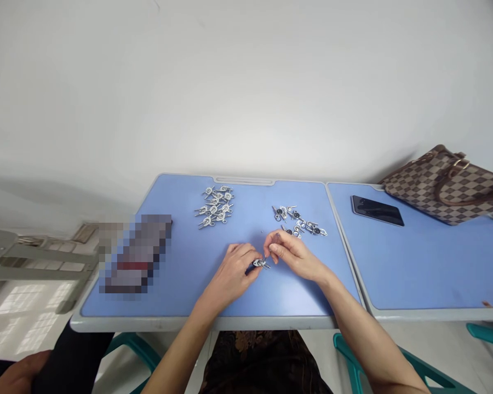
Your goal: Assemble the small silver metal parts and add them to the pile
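My left hand (235, 273) pinches a small silver metal part (261, 264) just above the blue desk (181, 290). My right hand (291, 253) is right beside it, fingertips curled and touching or nearly touching the same part. A pile of several similar silver parts (215, 206) lies at the back left of the desk. A second group of silver parts with black round pieces (299, 222) lies just behind my right hand.
A blurred-out dark object (135, 254) lies at the desk's left. A second blue desk (427, 262) adjoins on the right, holding a black phone (377, 210) and a brown checkered handbag (447, 183). Teal chair frames (353, 366) show below. Another person's hand (16, 375) is at bottom left.
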`<state>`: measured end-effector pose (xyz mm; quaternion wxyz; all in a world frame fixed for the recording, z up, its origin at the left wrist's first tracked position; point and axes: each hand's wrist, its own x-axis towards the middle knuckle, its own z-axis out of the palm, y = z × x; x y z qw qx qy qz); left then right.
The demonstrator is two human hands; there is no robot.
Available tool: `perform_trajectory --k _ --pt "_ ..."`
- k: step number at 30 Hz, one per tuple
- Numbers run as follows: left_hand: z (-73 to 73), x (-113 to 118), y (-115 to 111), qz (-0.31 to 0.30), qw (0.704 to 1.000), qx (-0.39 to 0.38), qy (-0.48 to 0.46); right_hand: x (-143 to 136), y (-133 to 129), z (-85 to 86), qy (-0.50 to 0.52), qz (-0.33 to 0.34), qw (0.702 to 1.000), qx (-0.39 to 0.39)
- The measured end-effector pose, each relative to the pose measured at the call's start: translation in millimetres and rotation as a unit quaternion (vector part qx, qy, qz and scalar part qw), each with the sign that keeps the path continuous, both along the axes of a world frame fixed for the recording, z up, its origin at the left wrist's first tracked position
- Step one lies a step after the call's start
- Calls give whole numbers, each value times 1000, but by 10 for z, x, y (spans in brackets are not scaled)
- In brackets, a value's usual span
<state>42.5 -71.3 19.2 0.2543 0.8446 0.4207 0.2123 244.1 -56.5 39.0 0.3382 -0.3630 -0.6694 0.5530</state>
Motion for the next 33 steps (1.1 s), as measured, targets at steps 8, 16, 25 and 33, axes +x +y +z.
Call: perform_trajectory --k 8,16,25,33 --pt "10 4 1 -1 1000 -6 15 -24 -8 56 -41 15 999 23" --pt "-3 1 3 -6 1000 -8 16 -5 -27 20 -55 6 997 45" --pt "-46 -13 -21 -4 1000 -1 2 6 -28 -48 -126 -25 959 253" --pt "-47 -9 -24 -1 1000 0 -14 57 -56 65 -122 3 953 279"
